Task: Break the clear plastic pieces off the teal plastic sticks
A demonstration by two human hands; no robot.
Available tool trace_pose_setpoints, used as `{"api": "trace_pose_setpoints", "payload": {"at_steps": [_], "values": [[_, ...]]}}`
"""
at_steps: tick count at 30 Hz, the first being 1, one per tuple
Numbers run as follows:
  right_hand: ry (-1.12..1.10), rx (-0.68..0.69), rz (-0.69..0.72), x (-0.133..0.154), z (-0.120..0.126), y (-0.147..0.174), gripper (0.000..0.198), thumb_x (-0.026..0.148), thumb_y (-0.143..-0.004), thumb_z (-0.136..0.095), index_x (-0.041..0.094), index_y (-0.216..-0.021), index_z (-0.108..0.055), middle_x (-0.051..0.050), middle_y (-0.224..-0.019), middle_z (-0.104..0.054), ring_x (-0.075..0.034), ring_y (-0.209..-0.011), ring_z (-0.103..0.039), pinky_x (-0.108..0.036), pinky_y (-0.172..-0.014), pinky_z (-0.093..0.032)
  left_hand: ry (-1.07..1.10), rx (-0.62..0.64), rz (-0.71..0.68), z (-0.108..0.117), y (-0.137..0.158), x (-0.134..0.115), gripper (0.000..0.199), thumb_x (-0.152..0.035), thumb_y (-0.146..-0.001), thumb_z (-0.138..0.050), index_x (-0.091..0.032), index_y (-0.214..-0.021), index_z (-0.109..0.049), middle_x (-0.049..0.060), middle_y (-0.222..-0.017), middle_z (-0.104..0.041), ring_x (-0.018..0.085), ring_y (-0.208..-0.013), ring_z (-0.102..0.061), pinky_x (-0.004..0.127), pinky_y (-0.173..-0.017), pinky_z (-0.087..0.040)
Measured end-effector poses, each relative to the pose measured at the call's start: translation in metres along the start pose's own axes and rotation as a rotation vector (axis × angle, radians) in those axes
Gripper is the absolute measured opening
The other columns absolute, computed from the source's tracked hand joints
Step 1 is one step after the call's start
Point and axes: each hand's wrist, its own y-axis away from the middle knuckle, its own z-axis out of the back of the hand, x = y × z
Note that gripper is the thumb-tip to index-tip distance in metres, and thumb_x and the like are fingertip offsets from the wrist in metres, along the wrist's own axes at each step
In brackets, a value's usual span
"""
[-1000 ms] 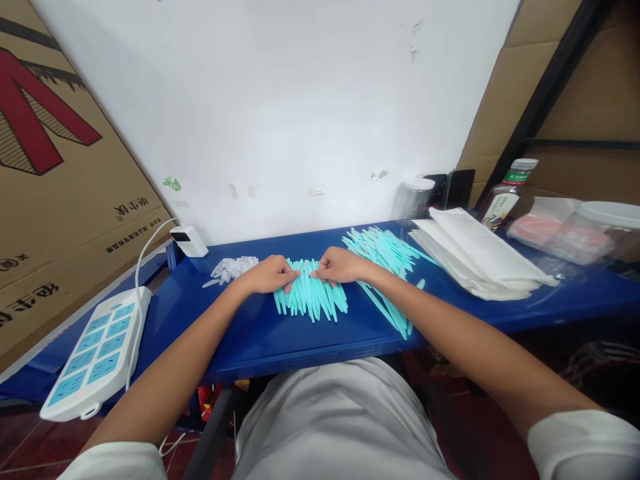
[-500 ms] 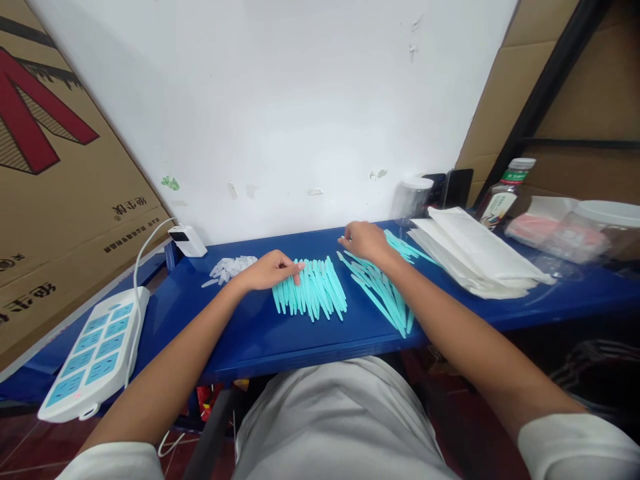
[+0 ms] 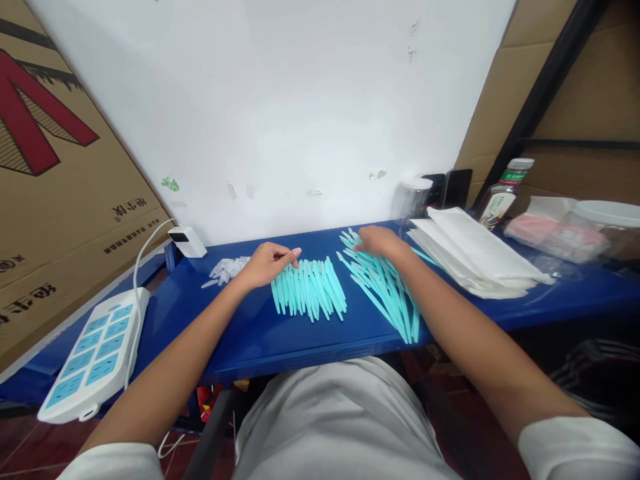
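My left hand (image 3: 270, 264) is closed, thumb and fingertips together, at the upper left end of a row of teal slim tapered plastic sticks (image 3: 313, 290). Whatever it may pinch is too small to make out. Beside its wrist lies a heap of small translucent pale caps (image 3: 227, 270), partly covered by the hand. My right hand (image 3: 377, 241) curls its fingers over the top of a looser fan of the same teal sticks (image 3: 383, 293). Its fingertips touch several of them, and the palm side is hidden.
White paper-like sleeves (image 3: 485, 253) lie stacked on the blue table (image 3: 240, 347) at right. Behind them stand a clear jar (image 3: 414, 200) and a bottle (image 3: 503, 197). A power strip (image 3: 95, 353) with a cable and a small white device (image 3: 187, 241) are at left.
My right hand has shifted slightly right. Teal sticks from its right side now lie over the fan, their tips showing left of the hand. My left hand has drifted slightly left and up.
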Motion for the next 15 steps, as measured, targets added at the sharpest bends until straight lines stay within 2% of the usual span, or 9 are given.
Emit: {"api": "trace_pose_setpoints", "payload": {"at_steps": [7, 10, 13, 15], "values": [[-0.039, -0.203, 0.069, -0.002, -0.007, -0.010, 0.034, 0.035, -0.110, -0.043, 0.009, -0.124, -0.060, -0.025, -0.120, -0.070, -0.032, -0.111, -0.068, -0.034, -0.083, -0.046, -0.001, -0.042, -0.004, -0.002, 0.000, -0.001, 0.059, -0.063, -0.098, -0.053, -0.017, -0.074, -0.079, -0.005, -0.049, -0.030, 0.011, -0.047, -0.025, 0.028, -0.051, -0.020], [-0.086, -0.364, 0.096, 0.000, -0.010, -0.014, 0.032, 0.034, -0.111, -0.037, 0.011, -0.120, -0.058, -0.023, -0.116, -0.071, -0.031, -0.108, -0.066, -0.034, -0.081, -0.043, -0.004, -0.074, -0.012, -0.004, -0.001, 0.002, 0.058, -0.062, -0.098, -0.053, -0.016, -0.074, -0.079, -0.005, -0.048, -0.030, 0.011, -0.047, -0.025, 0.028, -0.051, -0.019], [-0.132, -0.539, 0.050, 0.000, -0.013, -0.020, 0.031, 0.032, -0.111, -0.033, 0.013, -0.118, -0.057, -0.020, -0.111, -0.071, -0.031, -0.101, -0.065, -0.034, -0.077, -0.041, -0.042, -0.129, -0.037, -0.005, -0.002, 0.005, 0.057, -0.059, -0.100, -0.051, -0.016, -0.074, -0.078, -0.005, -0.047, -0.032, 0.011, -0.046, -0.028, 0.028, -0.051, -0.021], [-0.160, -0.645, -0.006, -0.002, -0.013, -0.026, 0.032, 0.033, -0.112, -0.032, 0.013, -0.121, -0.055, -0.019, -0.110, -0.070, -0.030, -0.097, -0.064, -0.035, -0.076, -0.040, -0.117, -0.186, -0.090, -0.008, -0.001, 0.002, 0.056, -0.055, -0.102, -0.050, -0.016, -0.073, -0.077, -0.003, -0.049, -0.041, 0.011, -0.047, -0.035, 0.028, -0.052, -0.026]]}}
